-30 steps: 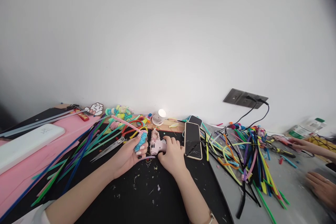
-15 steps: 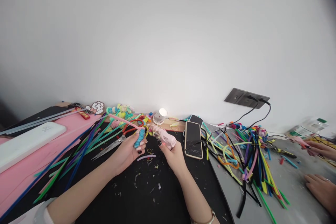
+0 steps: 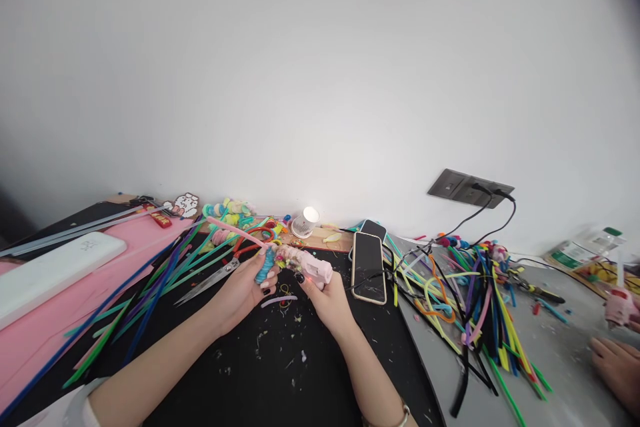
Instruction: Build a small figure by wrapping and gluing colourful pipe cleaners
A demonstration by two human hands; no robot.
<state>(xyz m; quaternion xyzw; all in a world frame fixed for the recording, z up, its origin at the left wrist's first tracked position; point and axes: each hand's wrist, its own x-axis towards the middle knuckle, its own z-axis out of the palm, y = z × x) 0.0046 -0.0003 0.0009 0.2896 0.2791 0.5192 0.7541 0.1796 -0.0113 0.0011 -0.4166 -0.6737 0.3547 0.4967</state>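
Head view: my left hand (image 3: 245,287) grips a blue coil (image 3: 265,265) above the bench (image 3: 260,373); my right hand (image 3: 325,297) clasps a glue gun (image 3: 311,268), nozzle at the coil. Gluing appears underway, unfinished; a pink stem (image 3: 235,230) juts free.

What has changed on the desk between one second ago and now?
The right hand lifted the pink glue gun off the black mat and swung its nozzle left, up against the blue coil in the left hand. At the far right, a co-worker's hand drew back, and a second glue gun came into view. The left hand's grip, the scissors and the phone stayed as they were.
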